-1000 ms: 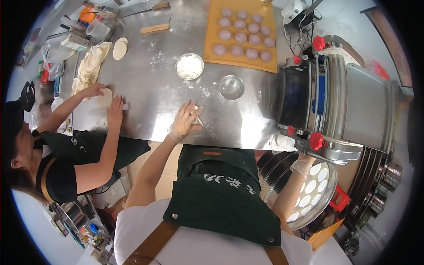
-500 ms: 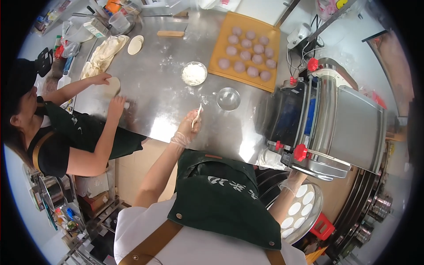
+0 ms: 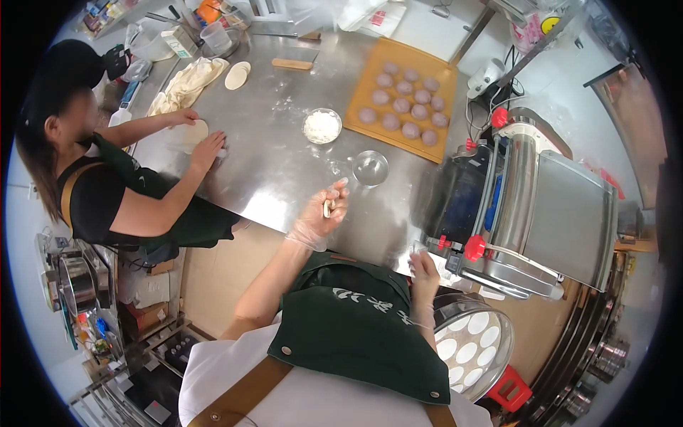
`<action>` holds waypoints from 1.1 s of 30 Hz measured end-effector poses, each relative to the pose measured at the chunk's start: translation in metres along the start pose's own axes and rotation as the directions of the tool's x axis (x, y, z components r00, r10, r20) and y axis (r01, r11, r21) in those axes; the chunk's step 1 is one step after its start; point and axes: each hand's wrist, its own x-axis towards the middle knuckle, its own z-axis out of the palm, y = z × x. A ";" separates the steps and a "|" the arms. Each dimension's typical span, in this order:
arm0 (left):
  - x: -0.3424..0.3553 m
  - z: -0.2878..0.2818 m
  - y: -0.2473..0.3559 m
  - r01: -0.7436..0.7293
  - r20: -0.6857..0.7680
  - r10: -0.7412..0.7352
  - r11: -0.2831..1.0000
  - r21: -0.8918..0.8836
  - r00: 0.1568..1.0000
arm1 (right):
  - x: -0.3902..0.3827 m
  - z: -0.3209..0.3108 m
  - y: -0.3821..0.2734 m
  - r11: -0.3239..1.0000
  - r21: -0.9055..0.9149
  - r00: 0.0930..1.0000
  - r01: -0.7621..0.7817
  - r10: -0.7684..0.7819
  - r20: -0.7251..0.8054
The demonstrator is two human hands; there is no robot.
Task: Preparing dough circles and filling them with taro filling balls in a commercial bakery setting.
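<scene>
My gloved left hand [image 3: 321, 215] is over the front of the steel table, its fingers curled around a small strip of pale dough [image 3: 327, 208]. Beyond it stand a glass bowl [image 3: 370, 169] and a bowl of white flour [image 3: 322, 126]. My gloved right hand [image 3: 425, 273] is at the table's front edge, left of the roller machine [image 3: 516, 199]. Its fingers are drawn together beside some white paper or plastic; what they hold, if anything, is too small to make out. Below it sits a round metal pan [image 3: 506, 327] with several white paper rounds [image 3: 466, 354].
An orange tray [image 3: 370, 71] of purple dough balls [image 3: 401, 106] lies at the back right. At left, a co-worker's hands [image 3: 206, 151] rest by a flat dough round [image 3: 192, 133]. Cloth [image 3: 183, 87] and a wooden-handled scraper [image 3: 292, 64] lie farther back. A red stool [image 3: 511, 388] stands under the pan.
My right hand has come up and left from beneath the machine's edge to the table edge. My left hand has turned, its fingers now curled over the dough. The view has shifted slightly.
</scene>
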 end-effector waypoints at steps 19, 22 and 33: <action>-0.039 0.041 -0.056 -0.451 -0.013 0.476 0.841 0.299 0.879 | -0.008 0.155 -0.114 0.812 -0.079 0.765 0.579 -0.507 0.397; -0.038 0.046 -0.048 -0.466 -0.027 0.484 0.856 0.225 0.875 | -0.011 0.135 -0.124 0.729 0.054 0.654 0.683 -0.643 0.399; -0.020 0.045 -0.061 -0.256 0.143 0.233 0.951 0.174 0.962 | -0.012 0.122 -0.138 0.569 -0.183 0.598 0.802 -0.752 0.277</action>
